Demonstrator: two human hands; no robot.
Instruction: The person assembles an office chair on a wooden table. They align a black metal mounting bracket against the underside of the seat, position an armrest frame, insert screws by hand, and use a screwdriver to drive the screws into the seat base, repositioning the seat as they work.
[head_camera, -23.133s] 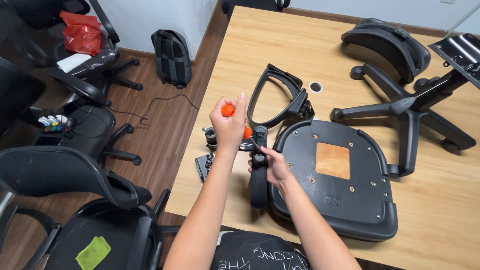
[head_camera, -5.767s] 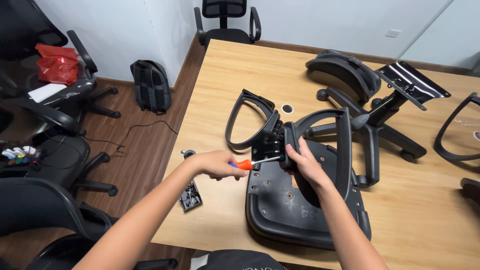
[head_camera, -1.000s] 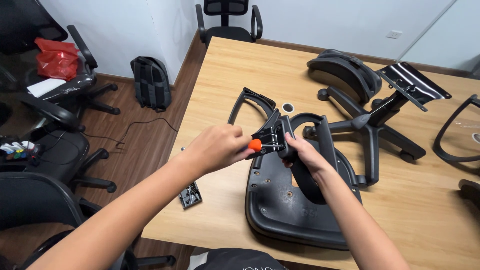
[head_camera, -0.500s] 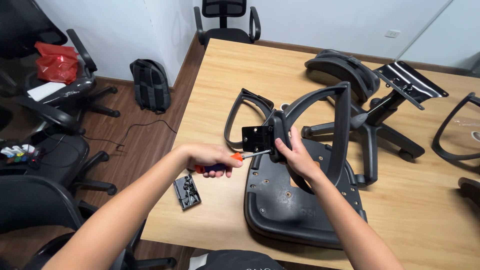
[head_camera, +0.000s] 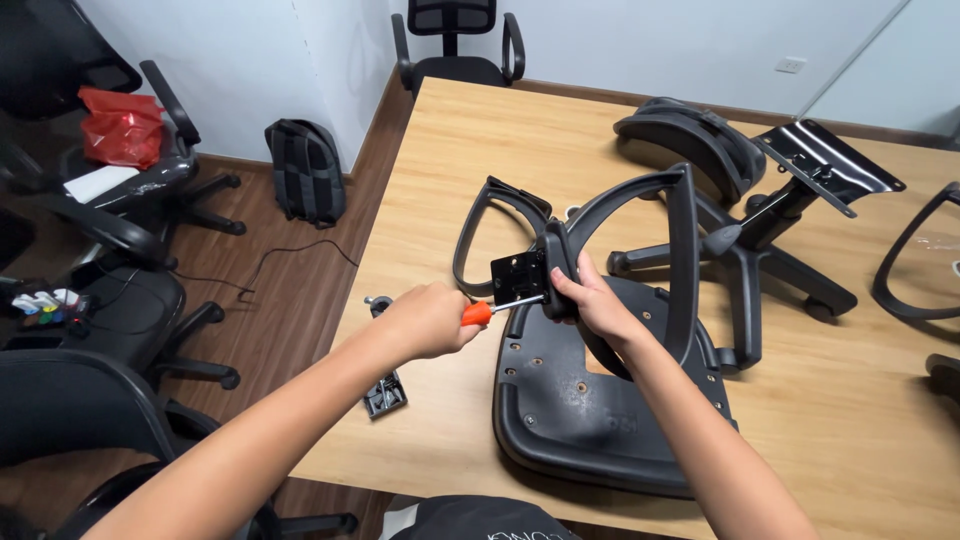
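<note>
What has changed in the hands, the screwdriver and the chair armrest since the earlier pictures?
The right hand has lifted the armrest off the upturned seat and holds it upright by its bracket. The left hand has brought the orange-handled screwdriver level, tip at that bracket. Seat, second armrest and chair base stayed put.

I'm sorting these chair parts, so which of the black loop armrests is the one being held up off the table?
The armrest gripped by the right hand, standing upright over the seat pan. The other armrest, behind it, lies flat on the table.
</note>
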